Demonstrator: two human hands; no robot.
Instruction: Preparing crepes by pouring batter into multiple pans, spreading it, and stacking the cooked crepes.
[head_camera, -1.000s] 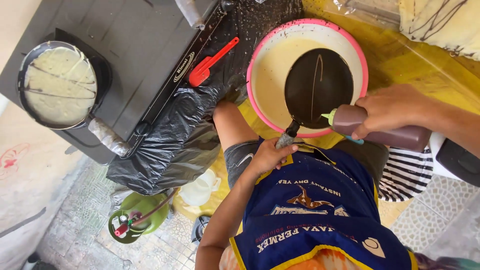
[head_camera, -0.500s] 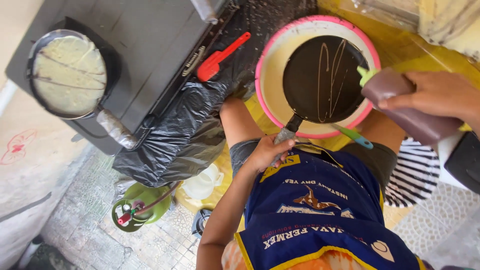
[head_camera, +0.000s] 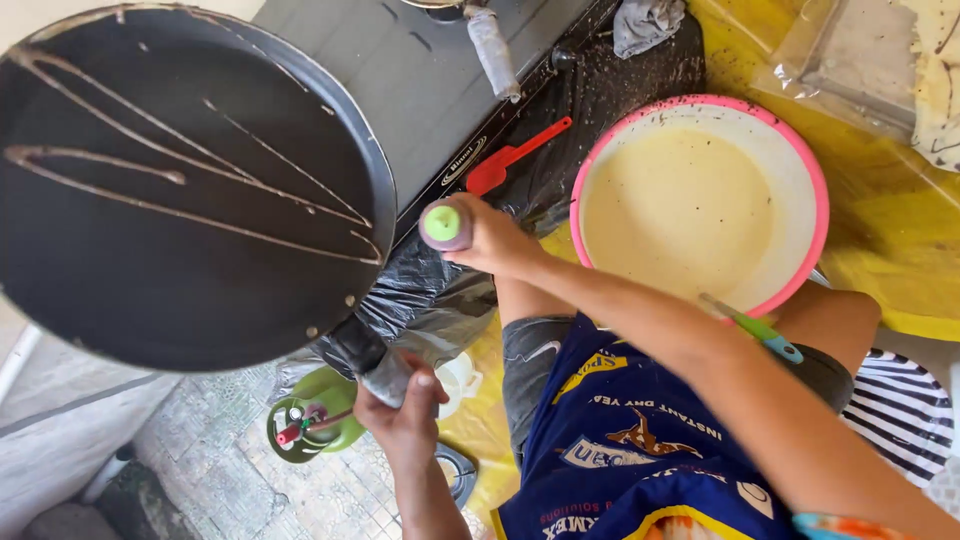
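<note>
Left hand (head_camera: 405, 412) clamped on handle of black pan (head_camera: 190, 185), held up w/ thin batter lines; right hand (head_camera: 490, 238) grips squeeze bottle (head_camera: 445, 223). Pan looks stiff, top-heavy; bottle soft, prob. slippery.

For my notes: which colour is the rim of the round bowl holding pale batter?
Pink, seen best in the head view: the round plastic batter bowl has a pink rim and white inside.
</note>
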